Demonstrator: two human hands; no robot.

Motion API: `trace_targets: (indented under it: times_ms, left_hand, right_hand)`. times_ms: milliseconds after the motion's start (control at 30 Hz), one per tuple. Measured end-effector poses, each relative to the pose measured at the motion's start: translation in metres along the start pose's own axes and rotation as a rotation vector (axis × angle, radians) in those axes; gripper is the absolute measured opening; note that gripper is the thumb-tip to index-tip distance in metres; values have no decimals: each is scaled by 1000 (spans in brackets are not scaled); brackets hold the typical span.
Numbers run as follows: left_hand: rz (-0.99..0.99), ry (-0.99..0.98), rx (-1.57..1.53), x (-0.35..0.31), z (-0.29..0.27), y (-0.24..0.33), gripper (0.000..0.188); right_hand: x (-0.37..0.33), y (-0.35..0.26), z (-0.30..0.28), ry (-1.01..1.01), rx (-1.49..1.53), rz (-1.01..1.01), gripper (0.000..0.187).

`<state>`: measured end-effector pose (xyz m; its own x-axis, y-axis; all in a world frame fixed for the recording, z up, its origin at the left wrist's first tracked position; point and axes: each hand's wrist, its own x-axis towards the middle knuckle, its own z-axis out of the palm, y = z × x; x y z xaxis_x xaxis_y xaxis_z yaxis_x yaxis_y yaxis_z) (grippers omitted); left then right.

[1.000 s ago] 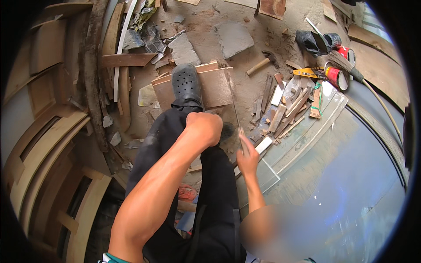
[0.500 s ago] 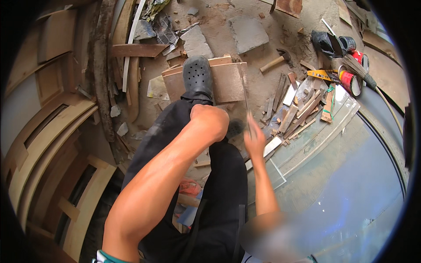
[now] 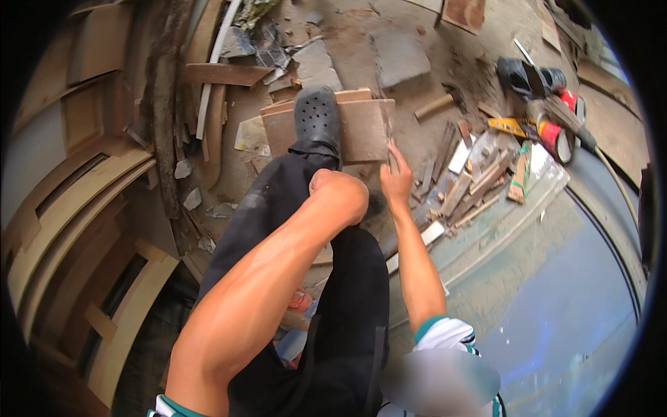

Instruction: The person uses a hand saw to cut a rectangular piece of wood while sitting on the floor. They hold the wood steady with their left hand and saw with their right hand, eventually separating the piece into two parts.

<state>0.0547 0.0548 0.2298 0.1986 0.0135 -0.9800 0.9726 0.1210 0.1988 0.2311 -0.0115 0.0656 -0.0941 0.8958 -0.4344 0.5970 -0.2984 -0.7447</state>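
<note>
The right hand (image 3: 397, 185) is clamped round a thin tool (image 3: 394, 165) at the right edge of the board (image 3: 368, 132), which lies just beyond the grip, beneath the shoe (image 3: 317, 119); the left hand's (image 3: 338, 192) grip, over the leg (image 3: 267, 191), cannot be told from here.

Our bare right hand (image 3: 395, 183) has moved forward with its thin, straight tool (image 3: 393, 163), nearer the flat brown wooden board (image 3: 365, 132). More of our white, teal-edged sleeve (image 3: 445, 335) shows.

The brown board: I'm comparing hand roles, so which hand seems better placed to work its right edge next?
Probably the right hand: it grips a thin tool beside the brown board; the left hand is farther back, with no tool showing.
</note>
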Motion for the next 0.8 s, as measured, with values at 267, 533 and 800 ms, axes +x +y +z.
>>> trace_targets:
  times_ms: [267,533,800]
  left_hand:
    - [-6,29,-122,-2,22,-34,37]
    - [55,155,-49,6,10,-8,48]
    - [-4,131,-101,0,38,-39,45]
  right_hand:
    - [-159,-53,-71,-148,56,97,48]
    - [13,-16,12,-27,-7,89,48]
    - [-112,-33,-31,-91,117,-11,53]
